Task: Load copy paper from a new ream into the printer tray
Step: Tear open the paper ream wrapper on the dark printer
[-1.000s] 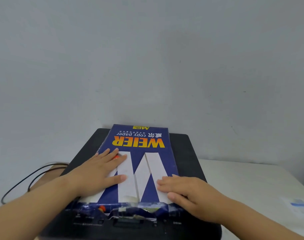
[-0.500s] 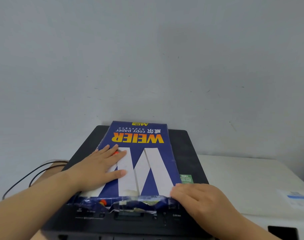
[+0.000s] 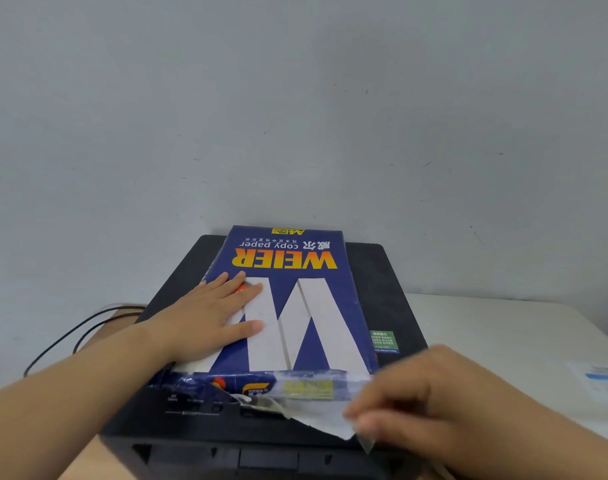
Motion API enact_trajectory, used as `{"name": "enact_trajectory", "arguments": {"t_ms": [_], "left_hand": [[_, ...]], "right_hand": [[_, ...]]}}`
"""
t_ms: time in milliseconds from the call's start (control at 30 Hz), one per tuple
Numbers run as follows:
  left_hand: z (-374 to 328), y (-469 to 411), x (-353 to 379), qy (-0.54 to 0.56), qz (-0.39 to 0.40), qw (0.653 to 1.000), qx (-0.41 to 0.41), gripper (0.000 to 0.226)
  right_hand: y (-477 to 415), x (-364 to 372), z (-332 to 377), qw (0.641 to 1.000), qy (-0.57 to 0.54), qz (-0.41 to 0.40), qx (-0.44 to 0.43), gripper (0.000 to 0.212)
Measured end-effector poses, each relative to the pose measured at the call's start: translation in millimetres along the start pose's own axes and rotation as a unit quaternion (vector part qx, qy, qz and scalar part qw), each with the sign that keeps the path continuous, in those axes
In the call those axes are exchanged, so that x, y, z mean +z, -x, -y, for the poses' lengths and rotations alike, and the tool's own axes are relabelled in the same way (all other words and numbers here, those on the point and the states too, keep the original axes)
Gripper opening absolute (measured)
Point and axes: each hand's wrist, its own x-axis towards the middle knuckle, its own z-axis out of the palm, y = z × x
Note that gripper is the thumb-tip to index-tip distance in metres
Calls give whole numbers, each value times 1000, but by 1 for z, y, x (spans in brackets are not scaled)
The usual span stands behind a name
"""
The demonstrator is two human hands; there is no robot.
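Two hands: left hand (image 3: 205,317) flat atop ream (image 3: 288,306)

Single head view, worn high, facing forward and slightly down toward the grey wall (image 3: 295,98). Close over the near edge of the black printer (image 3: 392,289); white table (image 3: 503,323) at right.
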Motion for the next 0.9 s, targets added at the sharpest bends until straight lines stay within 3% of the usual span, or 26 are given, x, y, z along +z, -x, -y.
{"name": "enact_trajectory", "arguments": {"t_ms": [67,167,267,333,433,500,567,633,667,733,800,900], "left_hand": [[0,0,0,-1,1,1000,-1,119],[0,1,-1,-6,5,1000,-4,115],[-3,1,-2,-6,6,1000,-12,96],[-4,1,-2,-5,5,1000,-14,93],[-2,1,-2,-1,6,1000,-9,99],[-1,1,-1,-1,9,1000,-6,104],[-1,1,-1,0,9,1000,-10,96],[-2,0,-2,-2,10,1000,-12,80],[-2,0,-3,-5,14,1000,-11,74],[-3,-1,-7,-9,28,999,-11,70],[-1,-3,-12,3,30,999,-11,66],[5,-9,-17,-21,-13,1000,9,63]], "right_hand": [[-15,12,5,997,56,-56,-3,33],[-38,47,10,985,152,-75,-15,57],[-48,77,13,977,210,-26,-34,70],[-49,89,9,959,279,-17,-54,58],[-44,101,-12,946,305,-61,-91,25],[-47,116,-23,951,299,-31,-74,60],[-51,106,-20,942,328,-29,-66,69],[-56,97,-15,938,318,-76,-113,86],[-55,91,-3,945,297,-61,-120,89],[-58,73,16,947,246,-161,-125,64],[-63,65,27,952,183,-210,-126,37],[-88,77,24,966,215,-130,-64,39]]}}
